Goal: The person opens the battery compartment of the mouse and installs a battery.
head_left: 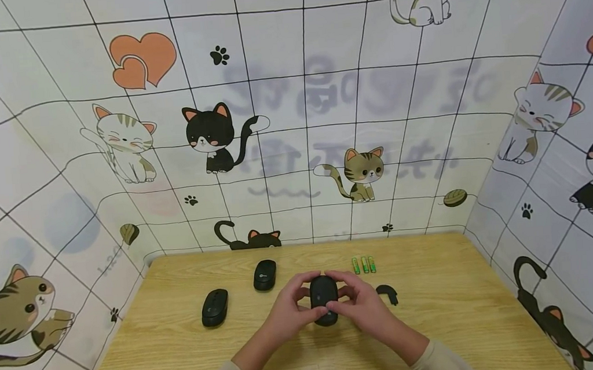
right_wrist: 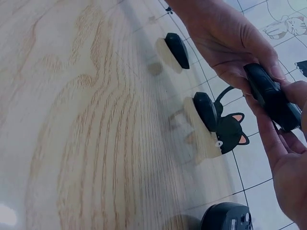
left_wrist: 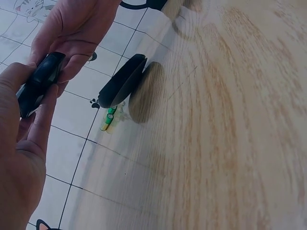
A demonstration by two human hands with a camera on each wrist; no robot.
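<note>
Both hands hold a black computer mouse (head_left: 324, 300) between them above the table. My left hand (head_left: 289, 308) grips its left side, and my right hand (head_left: 360, 302) grips its right side. Both thumbs meet on the mouse near its lower end. The same mouse (left_wrist: 41, 86) appears edge-on in the left wrist view, and the mouse (right_wrist: 271, 98) shows tilted in the right wrist view. Just right of the right hand lies a curved black thing (head_left: 387, 294), partly hidden by that hand.
Two more black mice stand on the wooden table (head_left: 148, 359), one mouse (head_left: 215, 307) at left and another mouse (head_left: 264, 275) farther back. Several green batteries (head_left: 364, 265) line up at the back right. A cat-print cloth (head_left: 280, 105) walls the table's back and sides.
</note>
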